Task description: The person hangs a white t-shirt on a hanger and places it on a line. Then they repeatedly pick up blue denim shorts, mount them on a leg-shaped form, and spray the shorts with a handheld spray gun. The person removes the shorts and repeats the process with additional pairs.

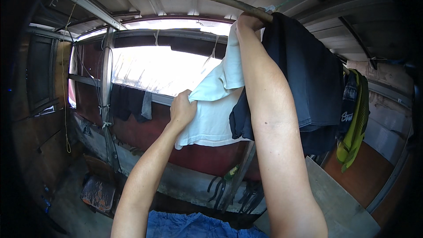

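Note:
A white garment, seemingly a shirt (211,121), hangs in folds below a pole (229,3) under the roof. At its left edge my left hand (183,109) is closed, pinching the cloth and pulling it out sideways. My right hand (250,20) is raised to the pole, bent at the wrist, next to the top of the white cloth. Its fingers are hidden, so their grip does not show. Dark garments (304,75) hang over the pole just right of my right forearm, which covers part of them.
A yellow-green garment (354,123) hangs farther right. Dark cloths (128,101) hang below the bright opening at the back. A metal post (105,79) with cords stands left, near a worn chair (98,191). A grey board (326,194) leans at the lower right.

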The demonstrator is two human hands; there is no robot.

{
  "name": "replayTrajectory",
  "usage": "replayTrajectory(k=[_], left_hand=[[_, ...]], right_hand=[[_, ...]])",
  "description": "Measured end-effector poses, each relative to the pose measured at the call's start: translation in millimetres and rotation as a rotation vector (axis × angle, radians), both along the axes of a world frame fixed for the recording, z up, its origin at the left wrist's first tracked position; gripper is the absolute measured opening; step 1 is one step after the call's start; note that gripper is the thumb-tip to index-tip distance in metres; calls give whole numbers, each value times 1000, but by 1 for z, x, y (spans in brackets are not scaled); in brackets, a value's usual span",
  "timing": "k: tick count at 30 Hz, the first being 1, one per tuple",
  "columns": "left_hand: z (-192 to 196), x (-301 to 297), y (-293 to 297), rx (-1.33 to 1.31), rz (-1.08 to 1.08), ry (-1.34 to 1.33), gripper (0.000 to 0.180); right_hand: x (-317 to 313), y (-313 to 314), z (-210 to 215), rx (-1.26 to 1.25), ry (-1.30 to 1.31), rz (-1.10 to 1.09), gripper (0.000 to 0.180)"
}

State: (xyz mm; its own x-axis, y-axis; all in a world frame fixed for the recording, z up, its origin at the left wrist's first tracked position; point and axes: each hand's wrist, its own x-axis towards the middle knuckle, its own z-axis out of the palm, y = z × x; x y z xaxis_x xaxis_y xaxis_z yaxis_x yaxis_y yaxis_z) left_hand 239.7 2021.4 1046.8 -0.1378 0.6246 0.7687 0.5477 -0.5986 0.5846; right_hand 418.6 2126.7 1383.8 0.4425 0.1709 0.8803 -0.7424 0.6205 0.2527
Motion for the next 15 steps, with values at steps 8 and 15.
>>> replayTrajectory(k=[8,15], left_hand=[[-4,0,-6,-11,9,-4,28],[-15,-2,-2,-29,17,28,28]], right_hand=[[-21,-35,-18,-394,140,-780,27],[-24,-80,-47,-851,-253,-1887,32]])
